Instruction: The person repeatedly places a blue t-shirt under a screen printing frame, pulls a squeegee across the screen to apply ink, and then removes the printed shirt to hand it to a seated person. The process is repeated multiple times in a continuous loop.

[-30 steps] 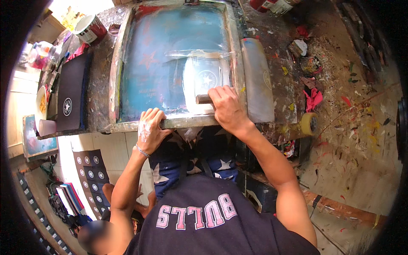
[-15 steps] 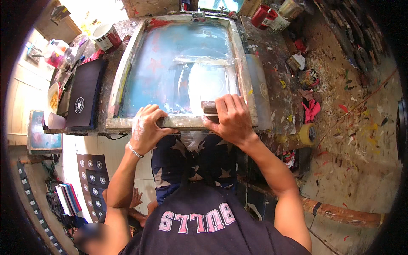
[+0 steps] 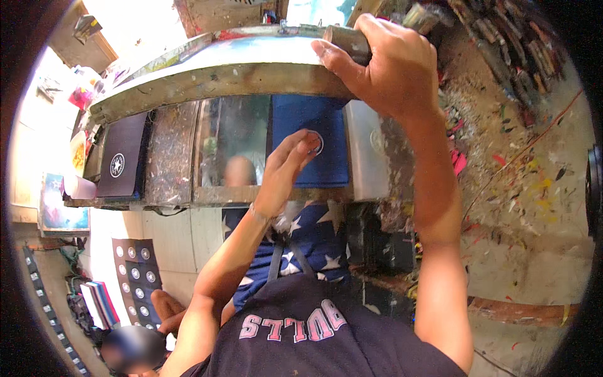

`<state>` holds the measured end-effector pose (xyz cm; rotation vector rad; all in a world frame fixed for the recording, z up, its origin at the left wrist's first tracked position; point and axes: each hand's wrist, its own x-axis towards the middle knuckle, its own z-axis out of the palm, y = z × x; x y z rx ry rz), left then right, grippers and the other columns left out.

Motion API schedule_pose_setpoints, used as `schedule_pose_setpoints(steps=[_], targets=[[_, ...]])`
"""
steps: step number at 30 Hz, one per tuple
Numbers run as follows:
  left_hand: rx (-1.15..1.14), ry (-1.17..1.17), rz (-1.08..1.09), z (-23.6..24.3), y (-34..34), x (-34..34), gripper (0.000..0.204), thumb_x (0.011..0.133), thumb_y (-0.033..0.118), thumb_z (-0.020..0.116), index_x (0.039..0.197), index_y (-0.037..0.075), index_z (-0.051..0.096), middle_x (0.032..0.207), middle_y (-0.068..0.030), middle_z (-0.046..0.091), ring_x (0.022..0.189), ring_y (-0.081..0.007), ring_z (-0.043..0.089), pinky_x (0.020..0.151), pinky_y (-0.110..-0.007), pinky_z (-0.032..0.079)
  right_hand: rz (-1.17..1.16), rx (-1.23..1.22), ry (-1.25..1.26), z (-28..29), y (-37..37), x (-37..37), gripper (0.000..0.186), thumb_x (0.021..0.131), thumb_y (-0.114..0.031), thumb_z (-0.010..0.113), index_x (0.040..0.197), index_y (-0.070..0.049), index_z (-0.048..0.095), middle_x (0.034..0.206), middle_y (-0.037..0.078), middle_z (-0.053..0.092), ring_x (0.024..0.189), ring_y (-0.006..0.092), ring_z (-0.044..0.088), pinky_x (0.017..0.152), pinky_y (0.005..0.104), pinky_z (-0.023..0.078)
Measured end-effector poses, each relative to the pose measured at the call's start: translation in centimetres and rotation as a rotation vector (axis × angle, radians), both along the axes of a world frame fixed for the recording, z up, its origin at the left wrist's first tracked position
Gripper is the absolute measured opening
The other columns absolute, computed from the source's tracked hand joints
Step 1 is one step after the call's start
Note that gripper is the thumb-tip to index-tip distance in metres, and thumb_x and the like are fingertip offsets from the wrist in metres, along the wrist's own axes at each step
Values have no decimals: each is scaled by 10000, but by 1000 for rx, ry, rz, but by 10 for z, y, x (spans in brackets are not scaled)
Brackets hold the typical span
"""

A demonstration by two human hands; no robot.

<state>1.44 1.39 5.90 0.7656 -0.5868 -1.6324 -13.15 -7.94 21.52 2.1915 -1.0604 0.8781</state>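
A wooden screen-printing frame is tilted up, its near edge high above the worktable. My right hand is closed round a brown block-shaped squeegee at the frame's raised right corner; how far it also grips the wood is hidden. Under the raised frame a dark blue sheet lies on the table, bearing a white round print that is partly covered. Over that print hovers or rests my left hand, fingers stretched out and nothing visible in them; whether they touch the sheet I cannot tell.
A glassy panel lies left of the blue sheet, a translucent sheet right of it. Farther left are a stack of dark printed sheets and a pale cup. Another person sits at lower left, beside printed sheets on the floor.
The frame's near edge has swung up from the table, uncovering the blue sheet. My right hand rose with the squeegee. My left hand left the frame's edge and moved right, over the sheet.
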Motion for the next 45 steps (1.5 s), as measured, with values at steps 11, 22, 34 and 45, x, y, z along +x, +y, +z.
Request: schedule_pose_setpoints(steps=[11,22,34,45], targets=[[-175,73,165,-9,-58,-38,314,988,119,621,698,2,600,741,-70,611,714,-242,684,847,-438,597,12,45,-40,5,-2,0,577,873,-600,639,773,-32,631,717,191,651,710,398,676,645,479,532],[391,-390,237,-117,101,83,125,999,106,611,1054,-4,590,817,-45,668,663,-124,665,617,-259,569,-123,283,29,39,-22,-8,681,903,-680,555,1083,-44,721,966,251,691,928,387,699,834,425,521],[709,-321,735,-222,341,264,170,1014,87,566,1138,15,657,965,-54,735,744,-111,698,637,-271,592,68,348,117,76,-145,-113,559,1055,-420,456,1342,35,607,1409,145,600,1341,261,522,1152,367,348],[1035,125,1534,-431,351,284,261,899,-101,465,1103,-43,618,992,-169,664,870,-293,696,747,-466,648,-29,367,152,112,-172,-132,506,1050,-359,478,1326,40,622,1402,168,602,1298,264,562,1124,357,380]])
